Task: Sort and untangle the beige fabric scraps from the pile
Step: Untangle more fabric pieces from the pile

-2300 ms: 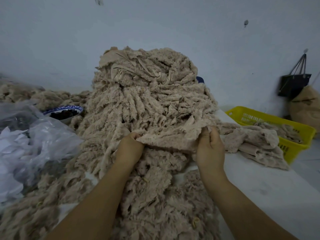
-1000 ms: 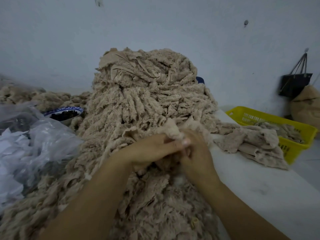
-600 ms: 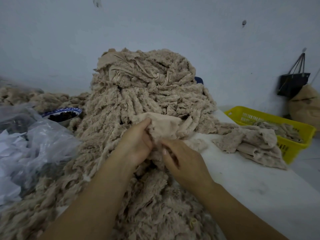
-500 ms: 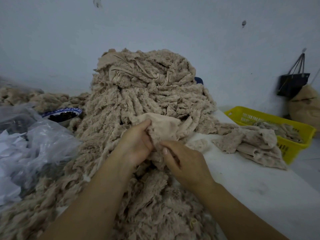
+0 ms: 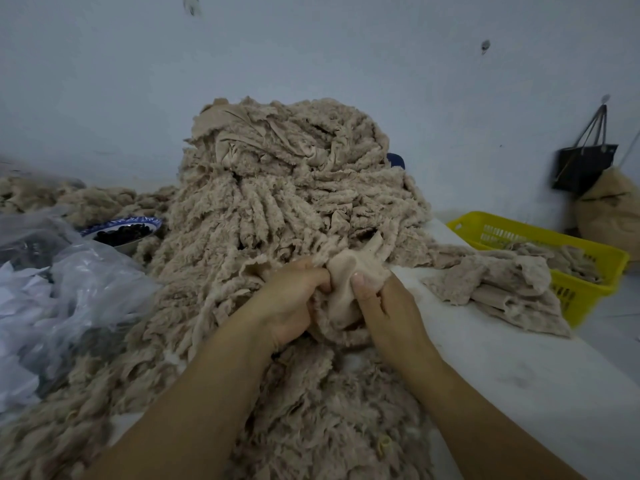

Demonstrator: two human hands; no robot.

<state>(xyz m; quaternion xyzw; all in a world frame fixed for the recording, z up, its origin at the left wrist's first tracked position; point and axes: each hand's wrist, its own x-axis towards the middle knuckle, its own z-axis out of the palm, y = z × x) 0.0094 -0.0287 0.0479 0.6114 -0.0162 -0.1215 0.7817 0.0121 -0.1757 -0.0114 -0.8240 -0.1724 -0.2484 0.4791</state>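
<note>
Both hands are closed on one scrap at the foot of the pile. The left hand (image 5: 291,299) is seen with its fingers curled into the scrap's left side, knuckles toward the pile. The scrap (image 5: 349,271) is bunched between the two hands, its smooth side turned up and one corner pointing up and to the right. The pile (image 5: 287,202) rises just behind it, and whether the scrap is fully freed from it cannot be told. The scrap's right side is pinched by the right hand (image 5: 384,306), with the thumb pressed on top.

The scrap is thus held directly ahead, touching both hands. No clear long axis can be made out, since the cloth is crumpled.

Further right, a flattened stack of scraps (image 5: 495,285) is laid on the white table (image 5: 502,368), just beside the yellow basket (image 5: 588,251). The right hand is the nearer to that stack. The carry is therefore judged to fall to it: the scrap would be drawn off the pile and taken rightward, while the tangle is held back by the left hand.
</note>
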